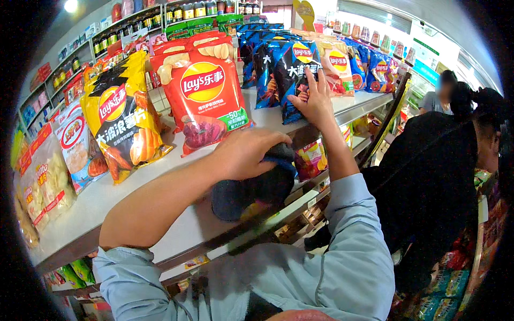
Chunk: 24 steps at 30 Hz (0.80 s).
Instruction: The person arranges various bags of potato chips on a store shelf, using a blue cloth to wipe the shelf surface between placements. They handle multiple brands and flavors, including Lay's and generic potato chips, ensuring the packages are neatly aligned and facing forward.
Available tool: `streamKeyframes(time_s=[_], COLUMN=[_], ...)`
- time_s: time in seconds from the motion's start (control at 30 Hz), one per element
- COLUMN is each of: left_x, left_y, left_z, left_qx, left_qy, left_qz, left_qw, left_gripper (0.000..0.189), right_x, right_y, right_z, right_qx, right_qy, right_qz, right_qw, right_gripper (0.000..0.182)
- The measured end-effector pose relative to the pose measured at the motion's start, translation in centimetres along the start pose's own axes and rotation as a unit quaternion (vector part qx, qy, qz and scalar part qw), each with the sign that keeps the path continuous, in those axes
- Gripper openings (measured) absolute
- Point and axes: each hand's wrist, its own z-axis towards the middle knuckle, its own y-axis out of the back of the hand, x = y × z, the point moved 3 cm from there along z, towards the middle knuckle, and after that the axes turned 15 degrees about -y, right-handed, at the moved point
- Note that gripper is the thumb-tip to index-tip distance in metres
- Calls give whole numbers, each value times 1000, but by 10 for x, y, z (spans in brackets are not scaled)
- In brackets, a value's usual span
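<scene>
My left hand is closed on a dark cap-like cloth thing, which hangs over the front edge of the white shelf. Further right, my right hand rests with spread fingers on the front of a black and blue Lay's chip bag. That bag stands at the front of a row of similar bags. Left of them stand a red Lay's bag and a yellow and black Lay's bag. A peach-coloured Lay's bag is right of my right hand.
The white shelf top runs across in front of me, with packaged snacks on lower shelves. A person in black stands close on the right; another person is farther back. Shelves with jars line the back.
</scene>
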Motion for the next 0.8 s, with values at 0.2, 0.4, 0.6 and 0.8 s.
streamKeyframes(time_s=[0.2, 0.4, 0.6, 0.8], left_x=[-3, 9, 26, 56], left_y=[1, 0, 50, 5], left_z=[2, 23, 61, 33], left_qx=[22, 17, -68, 121], left_qy=[17, 119, 132, 4], left_qz=[5, 109, 316, 356], left_qw=[1000, 987, 937, 926], left_gripper=[53, 38, 38, 48], right_x=[2, -33, -52, -57], right_y=[2, 0, -17, -24], right_z=[0, 16, 36, 43], right_qx=[-5, -81, -27, 73], right_qy=[8, -44, -43, -149], right_qz=[11, 195, 268, 362], right_qw=[1000, 977, 962, 917], right_gripper=[84, 73, 76, 65])
